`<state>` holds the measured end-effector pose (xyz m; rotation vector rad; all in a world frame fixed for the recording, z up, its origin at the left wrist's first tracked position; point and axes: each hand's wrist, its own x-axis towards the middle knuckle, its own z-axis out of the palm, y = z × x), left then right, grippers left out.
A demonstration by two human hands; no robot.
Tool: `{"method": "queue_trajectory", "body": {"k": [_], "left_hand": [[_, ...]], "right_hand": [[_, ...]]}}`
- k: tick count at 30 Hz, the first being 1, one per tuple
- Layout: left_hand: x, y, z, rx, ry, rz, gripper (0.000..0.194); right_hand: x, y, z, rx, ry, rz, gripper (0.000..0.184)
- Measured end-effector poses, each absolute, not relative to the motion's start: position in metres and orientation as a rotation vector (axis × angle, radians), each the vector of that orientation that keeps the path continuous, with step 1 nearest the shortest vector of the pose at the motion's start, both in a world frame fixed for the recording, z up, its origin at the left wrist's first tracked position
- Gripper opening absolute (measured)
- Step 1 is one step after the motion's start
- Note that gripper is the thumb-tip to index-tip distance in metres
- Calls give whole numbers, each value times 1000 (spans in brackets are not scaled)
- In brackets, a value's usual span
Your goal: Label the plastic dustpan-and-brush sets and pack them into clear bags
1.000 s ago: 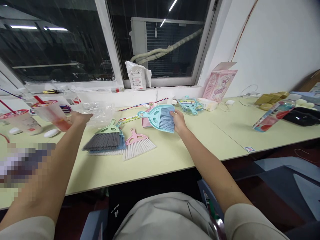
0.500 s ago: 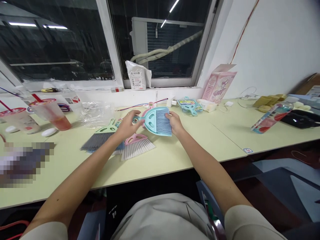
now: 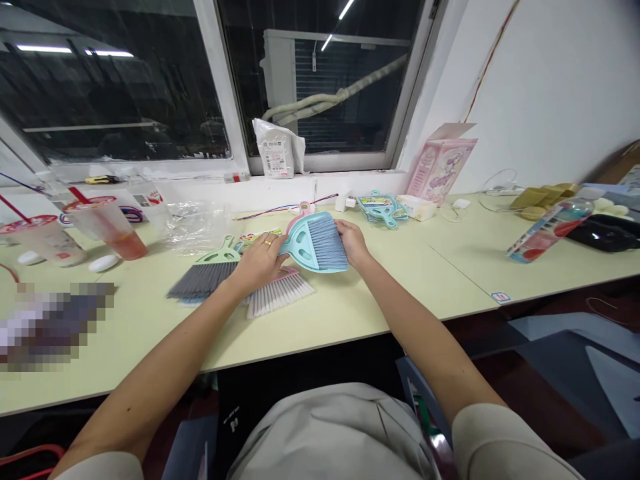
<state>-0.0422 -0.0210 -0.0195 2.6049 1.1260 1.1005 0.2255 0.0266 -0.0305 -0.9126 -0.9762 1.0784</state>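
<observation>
A light blue mini dustpan with a blue brush [image 3: 314,243] nested in it is held just above the pale green table [image 3: 350,307]. My left hand [image 3: 260,263] grips its handle end, fingers wrapped round it, a ring showing. My right hand [image 3: 353,241] pinches its right edge by the bristles. Under my left hand lies a pink brush with white bristles [image 3: 280,292]. Left of it a green brush with grey bristles [image 3: 207,277] rests on the table.
Two drink cups with red straws [image 3: 107,227] stand at the left, beside crumpled clear plastic [image 3: 195,223]. A white packet [image 3: 277,153] leans on the window sill. A pink box [image 3: 440,167], packaged blue sets [image 3: 380,208] and a bottle pack [image 3: 550,230] lie to the right.
My left hand came across from the cup at the left and closed on the dustpan's handle. The dustpan set has tilted and dropped slightly toward the table.
</observation>
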Motion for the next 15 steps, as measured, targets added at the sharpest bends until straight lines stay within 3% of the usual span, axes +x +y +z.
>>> {"method": "queue_trajectory", "body": {"k": [4,9,15], "left_hand": [[-40,-21,-21,2584,1093,1147,38],[-38,-25,-21,2650,1123,1190,37],[-35,-30,-24,3122,1173,1133,41]], "right_hand": [[235,16,-17,-899,-989,781,25],[234,-14,3,-763,-1564,421,9],[211,-33,0,-805,-2247,-105,18]]}}
